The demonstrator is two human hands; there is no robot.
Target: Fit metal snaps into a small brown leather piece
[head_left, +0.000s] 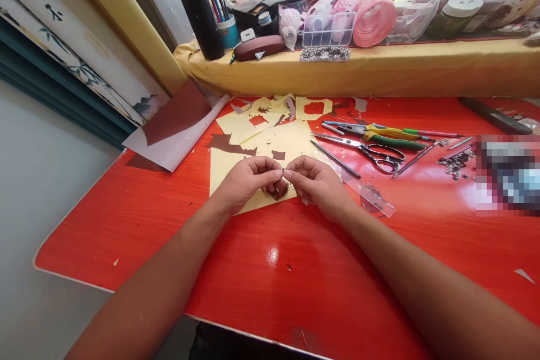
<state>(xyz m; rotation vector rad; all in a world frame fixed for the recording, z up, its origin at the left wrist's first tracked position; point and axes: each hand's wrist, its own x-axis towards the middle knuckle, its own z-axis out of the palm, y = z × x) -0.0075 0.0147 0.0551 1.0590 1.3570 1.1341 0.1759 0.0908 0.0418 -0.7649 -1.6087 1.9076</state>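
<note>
My left hand [257, 177] and my right hand [314, 180] meet over yellow paper sheets [223, 180] on the red table. Thumbs and forefingers of both are pinched together around a tiny dark metal piece [283, 170], too small to make out fully. A small brown leather-like piece [278, 189] hangs just below the fingertips; whether it is joined to the metal piece is hard to see. Brown offcuts [232, 144] lie on the paper beyond my hands. Right of my right hand are a dark pen-like rod [335, 158] and a clear ruler [371, 197].
Scissors [367, 152], pliers [375, 134] and small metal rings [458, 163] lie to the right. A rolled brown sheet [177, 118] rests at the left edge. Along the back, a cloth-covered ledge [261, 76] bears a clear compartment box [329, 29] and a brush cup [228, 32].
</note>
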